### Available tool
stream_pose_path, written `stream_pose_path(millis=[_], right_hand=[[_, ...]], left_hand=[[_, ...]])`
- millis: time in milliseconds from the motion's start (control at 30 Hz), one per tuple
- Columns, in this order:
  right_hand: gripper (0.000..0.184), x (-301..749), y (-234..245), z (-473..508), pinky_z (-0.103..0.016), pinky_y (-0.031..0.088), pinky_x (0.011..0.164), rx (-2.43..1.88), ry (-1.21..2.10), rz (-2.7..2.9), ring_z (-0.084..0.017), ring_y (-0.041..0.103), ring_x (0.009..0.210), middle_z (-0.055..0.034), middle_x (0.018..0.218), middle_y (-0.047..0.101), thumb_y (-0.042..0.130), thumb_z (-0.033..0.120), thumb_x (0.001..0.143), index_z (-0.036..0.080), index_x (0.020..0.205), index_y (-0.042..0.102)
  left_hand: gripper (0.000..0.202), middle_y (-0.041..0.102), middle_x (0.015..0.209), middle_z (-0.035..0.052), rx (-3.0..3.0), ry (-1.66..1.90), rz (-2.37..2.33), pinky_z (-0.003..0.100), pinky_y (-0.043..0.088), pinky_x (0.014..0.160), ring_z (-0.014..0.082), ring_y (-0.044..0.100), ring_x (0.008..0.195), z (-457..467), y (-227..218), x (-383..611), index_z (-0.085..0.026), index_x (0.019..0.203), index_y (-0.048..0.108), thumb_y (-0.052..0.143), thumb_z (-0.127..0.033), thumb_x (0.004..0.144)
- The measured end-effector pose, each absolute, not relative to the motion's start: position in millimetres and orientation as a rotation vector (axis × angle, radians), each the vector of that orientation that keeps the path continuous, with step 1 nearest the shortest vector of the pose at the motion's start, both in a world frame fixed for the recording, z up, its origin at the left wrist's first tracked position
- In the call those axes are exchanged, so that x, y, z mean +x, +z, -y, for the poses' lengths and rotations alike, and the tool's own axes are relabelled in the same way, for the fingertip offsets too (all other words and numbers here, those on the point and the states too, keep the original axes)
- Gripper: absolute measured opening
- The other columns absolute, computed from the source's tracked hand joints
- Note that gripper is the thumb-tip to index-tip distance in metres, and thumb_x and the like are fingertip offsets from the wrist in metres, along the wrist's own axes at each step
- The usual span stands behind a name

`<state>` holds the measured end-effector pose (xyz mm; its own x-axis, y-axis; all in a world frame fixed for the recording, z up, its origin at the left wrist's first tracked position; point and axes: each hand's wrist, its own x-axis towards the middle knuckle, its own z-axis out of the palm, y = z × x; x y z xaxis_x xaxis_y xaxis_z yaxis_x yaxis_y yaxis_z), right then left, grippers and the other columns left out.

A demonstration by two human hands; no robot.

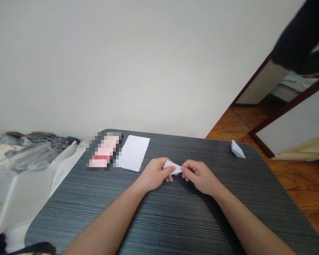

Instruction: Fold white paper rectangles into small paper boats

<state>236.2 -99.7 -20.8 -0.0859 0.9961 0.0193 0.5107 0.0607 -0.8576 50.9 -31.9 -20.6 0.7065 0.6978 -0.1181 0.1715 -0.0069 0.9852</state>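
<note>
A small folded piece of white paper [169, 165] is held between my two hands, over the middle of the dark table. My left hand [157, 173] grips its wider left part, thumb on top and fingers beneath. At its narrow right tip, my right hand [198, 175] pinches the paper between thumb and fingers. The paper's underside is hidden by my fingers. To the left of my hands lies a stack of white paper sheets [135, 152]. A folded white paper boat [237, 150] rests near the table's far right corner.
The dark wood-grain table [101, 205] has rounded corners and stands against a pale wall [138, 63]. A pixelated pink and dark item [105, 150] lies at its far left. Bags and cloth [37, 159] are heaped beyond the left edge. Wooden floor [232, 124] shows at right.
</note>
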Motion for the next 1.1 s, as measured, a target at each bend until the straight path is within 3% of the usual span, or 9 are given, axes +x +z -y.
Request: stream_pose_path(millis=[1100], right_hand=[[0.024, 240.1, -25.0, 98.7, -0.022, 0.042, 0.054, -1.53, 1.028, 1.588, -0.011, 0.055, 0.051, 0.0009, 0.059, 0.059, 0.045, 0.026, 0.088, 0.018, 0.068, 0.054]], left_hand=[[0.026, 0.064, 0.065, 0.003, 1.511, 0.475, -0.71, 0.023, 0.047, 0.055, 0.0112, 0.058, 0.055, 30.8, -19.0, 51.6, -0.013, 0.08, 0.06, 0.049, -0.036, 0.084]])
